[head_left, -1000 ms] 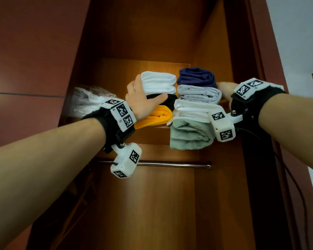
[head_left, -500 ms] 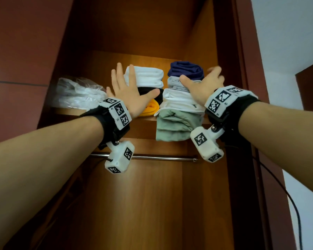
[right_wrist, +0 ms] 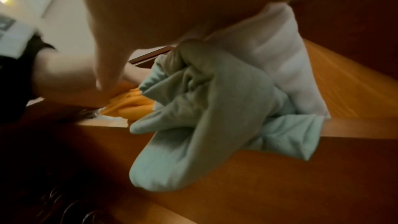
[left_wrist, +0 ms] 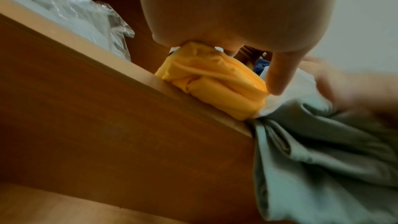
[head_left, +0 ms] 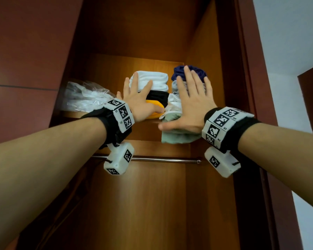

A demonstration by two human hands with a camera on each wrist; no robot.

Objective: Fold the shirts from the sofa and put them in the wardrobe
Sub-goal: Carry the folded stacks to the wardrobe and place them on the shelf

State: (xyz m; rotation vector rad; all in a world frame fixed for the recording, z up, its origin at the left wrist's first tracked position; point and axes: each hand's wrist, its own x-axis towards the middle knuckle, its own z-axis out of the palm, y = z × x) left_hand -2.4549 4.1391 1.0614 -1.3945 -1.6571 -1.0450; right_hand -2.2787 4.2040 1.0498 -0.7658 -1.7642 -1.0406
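Two stacks of folded shirts sit on the high wardrobe shelf (head_left: 148, 123). The left stack has a white shirt (head_left: 157, 80) on top, a black one (head_left: 156, 96) under it and a yellow one (head_left: 153, 114) (left_wrist: 215, 84) at the bottom. My left hand (head_left: 139, 100) presses flat against its front, fingers spread. The right stack holds a navy shirt (head_left: 197, 72), pale grey and white ones, and a sage-green shirt (head_left: 177, 137) (right_wrist: 193, 108) that droops over the shelf edge. My right hand (head_left: 190, 103) lies flat on that stack's front with straight fingers.
A crinkled clear plastic bag (head_left: 83, 96) lies on the shelf to the left of the stacks. A metal hanging rail (head_left: 161, 159) runs below the shelf. The wardrobe's side wall (head_left: 202, 42) is close on the right, the door panel (head_left: 25, 60) on the left.
My right hand came from behind the right stack to its front and flattened against it. My left hand opened from around the left stack's side and now presses its front.
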